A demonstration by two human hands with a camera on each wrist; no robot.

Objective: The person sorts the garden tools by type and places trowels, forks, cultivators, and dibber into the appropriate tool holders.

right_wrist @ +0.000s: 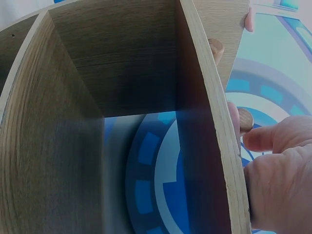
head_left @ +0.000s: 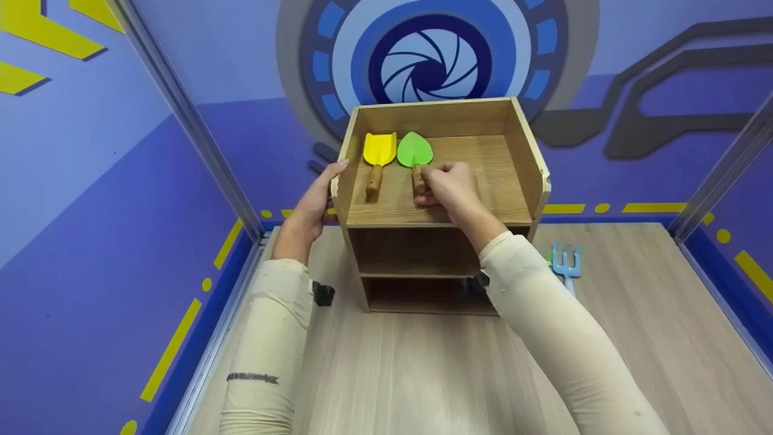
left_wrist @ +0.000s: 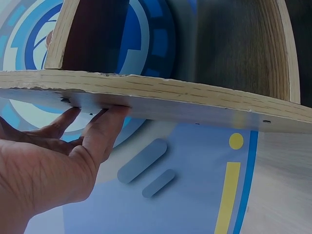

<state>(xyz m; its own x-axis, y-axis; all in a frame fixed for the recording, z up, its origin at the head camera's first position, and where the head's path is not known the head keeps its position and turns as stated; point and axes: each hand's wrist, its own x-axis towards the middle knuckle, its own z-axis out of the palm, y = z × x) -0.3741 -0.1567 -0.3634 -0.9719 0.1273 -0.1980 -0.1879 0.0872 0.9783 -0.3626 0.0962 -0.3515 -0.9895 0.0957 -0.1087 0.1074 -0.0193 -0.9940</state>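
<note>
A small wooden shelf unit stands against the back wall. On its top tray lie a yellow toy shovel and a green toy trowel, both with wooden handles, side by side with blades toward the back. My right hand pinches the trowel's handle; the front board hides most of this in the right wrist view. My left hand holds the unit's left side panel, fingers against its outer face and thumb at the top edge.
A light blue toy fork lies on the wood-grain surface right of the unit, beside a green piece partly hidden by my right sleeve. Two lower compartments face me. Blue and purple panels with metal corner posts enclose the space.
</note>
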